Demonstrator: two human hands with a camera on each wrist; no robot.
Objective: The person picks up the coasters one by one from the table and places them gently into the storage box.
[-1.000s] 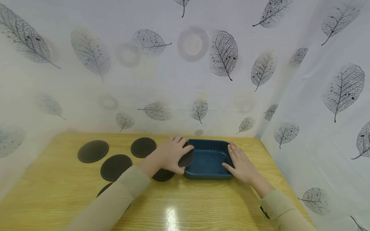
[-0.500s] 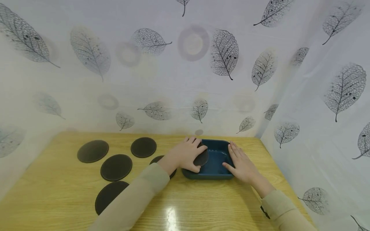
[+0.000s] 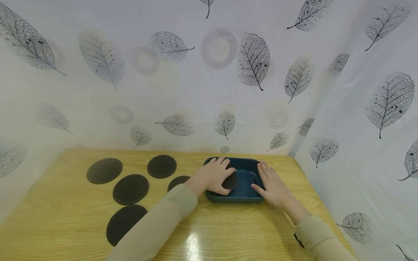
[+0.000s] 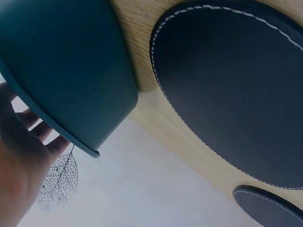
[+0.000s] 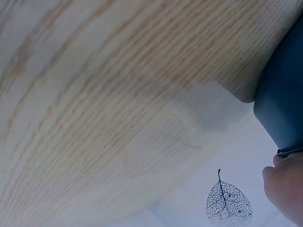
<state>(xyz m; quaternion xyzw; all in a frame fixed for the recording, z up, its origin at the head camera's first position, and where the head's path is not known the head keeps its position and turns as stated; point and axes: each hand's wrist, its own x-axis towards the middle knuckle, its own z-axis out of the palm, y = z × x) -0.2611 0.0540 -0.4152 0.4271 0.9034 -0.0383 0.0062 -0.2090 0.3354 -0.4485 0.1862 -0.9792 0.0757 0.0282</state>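
I see left hand (image 3: 215, 176), grip clamped round dark coaster (image 3: 231, 181) in left half of blue rectangular dish (image 3: 235, 199); right hand (image 3: 273, 186), fingers straight, rests against right wall, likely steadying dish; stitched coasters (image 3: 131, 189) flat on desk (image 3: 228, 232).

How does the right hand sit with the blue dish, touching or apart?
Touching: in the head view, the right hand rests its fingers on the rim of the blue dish.
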